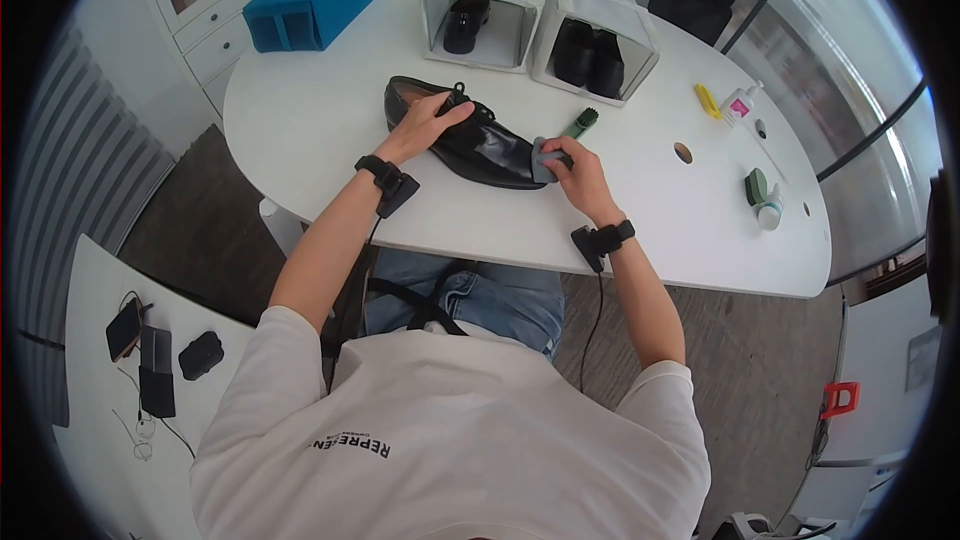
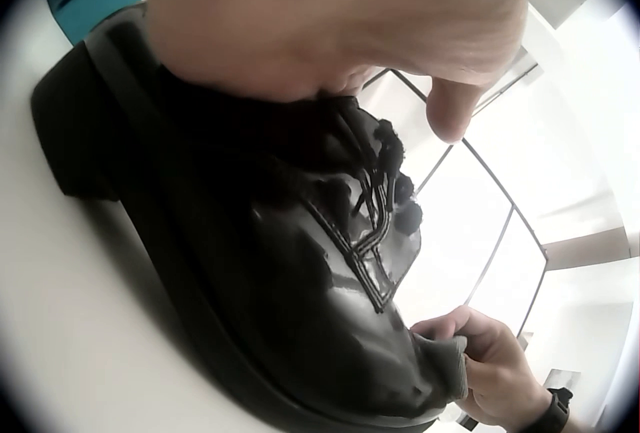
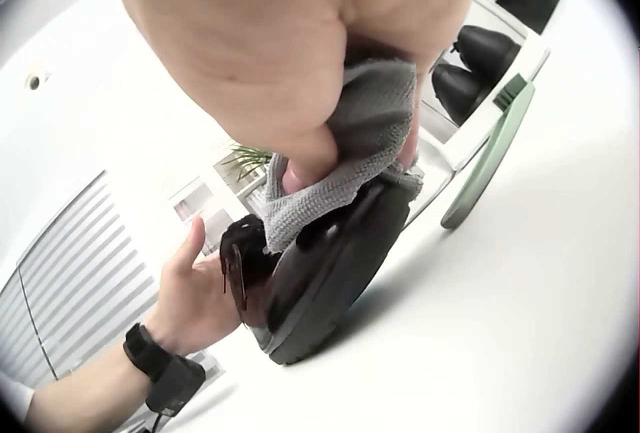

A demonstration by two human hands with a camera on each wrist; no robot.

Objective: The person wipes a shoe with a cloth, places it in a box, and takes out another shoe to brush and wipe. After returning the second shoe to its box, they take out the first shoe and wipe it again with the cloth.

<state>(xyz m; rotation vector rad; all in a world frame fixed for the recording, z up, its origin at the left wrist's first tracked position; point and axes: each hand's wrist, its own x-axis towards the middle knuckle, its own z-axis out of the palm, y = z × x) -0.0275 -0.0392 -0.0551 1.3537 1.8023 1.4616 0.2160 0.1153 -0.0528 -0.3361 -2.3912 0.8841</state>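
Shoe (image 1: 482, 154): your left hand (image 1: 422, 128) grips it, seemingly for steadiness; your right hand (image 1: 585, 180) pinches cloth (image 3: 368, 113) against the toe (image 1: 514, 165).

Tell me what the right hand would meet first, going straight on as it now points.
The black shoe, at its toe: the right hand grips a grey cloth against it, so it would likely press into the shoe almost at once, though depth behind the cloth is unclear.

Against your white surface (image 1: 690, 205), the shoe (image 1: 490, 153) is black, the cloth (image 3: 375, 113) grey, the box (image 1: 318, 0) near the far-left edge blue.
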